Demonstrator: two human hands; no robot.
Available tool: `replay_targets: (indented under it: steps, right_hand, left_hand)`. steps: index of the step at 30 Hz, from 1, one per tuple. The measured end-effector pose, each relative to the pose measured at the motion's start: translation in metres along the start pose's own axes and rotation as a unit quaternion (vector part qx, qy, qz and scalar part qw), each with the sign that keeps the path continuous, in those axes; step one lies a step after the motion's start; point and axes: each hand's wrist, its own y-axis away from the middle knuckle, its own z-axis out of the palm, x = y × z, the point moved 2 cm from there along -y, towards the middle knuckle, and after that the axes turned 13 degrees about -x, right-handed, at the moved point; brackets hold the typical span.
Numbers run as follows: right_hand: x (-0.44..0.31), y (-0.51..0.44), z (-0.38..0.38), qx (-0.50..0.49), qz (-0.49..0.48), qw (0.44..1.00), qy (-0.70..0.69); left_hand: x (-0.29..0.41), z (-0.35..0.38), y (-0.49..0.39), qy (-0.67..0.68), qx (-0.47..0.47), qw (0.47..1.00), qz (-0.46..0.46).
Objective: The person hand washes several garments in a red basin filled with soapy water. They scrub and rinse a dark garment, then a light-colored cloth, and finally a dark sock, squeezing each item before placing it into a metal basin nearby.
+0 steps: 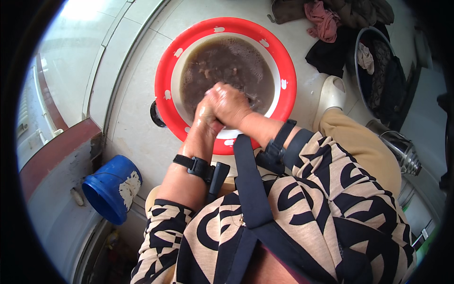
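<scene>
A round basin with a wide red rim point(288, 71) and white apple shapes stands on the tiled floor, holding murky brown water point(220, 58) with some froth. My left hand point(206, 110) and my right hand point(228, 103) are pressed together, wet, over the near part of the basin. The fingers of my right hand lie over my left hand. Whether something is between them cannot be told. A bit of dark material shows at the water beside my right hand. Both forearms wear black straps with dark devices.
A grey tub point(358, 67) of dark clothes stands at the right, with a pink cloth point(323, 21) and dark garments on the floor above it. A blue bucket point(113, 188) lies at the lower left. A metal flask point(399, 149) is beside my right leg.
</scene>
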Motion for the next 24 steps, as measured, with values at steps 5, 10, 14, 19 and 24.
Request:
replay_targets:
  steps: [5,10,14,19,24]
  right_hand:
    - [-0.015,0.009,0.013,-0.011,-0.154,0.983,0.098]
    - [0.053,-0.023,-0.002,-0.033,0.106,0.989,0.095]
    - [0.104,-0.02,-0.019,0.053,0.291,0.949,-0.11]
    - [0.082,-0.01,-0.001,-0.143,0.19,0.883,-0.404]
    - [0.0,-0.001,0.021,-0.192,-0.008,0.939,-0.284]
  left_hand:
    - [0.005,-0.016,0.006,0.007,0.02,0.999,0.032]
    - [0.007,0.008,0.001,-0.045,0.099,0.994,-0.024]
    - [0.008,0.017,0.01,-0.099,0.178,0.979,-0.026]
    - [0.007,-0.001,0.012,-0.016,0.19,0.979,-0.066]
    - [0.016,-0.023,0.024,0.093,0.082,0.992,0.003]
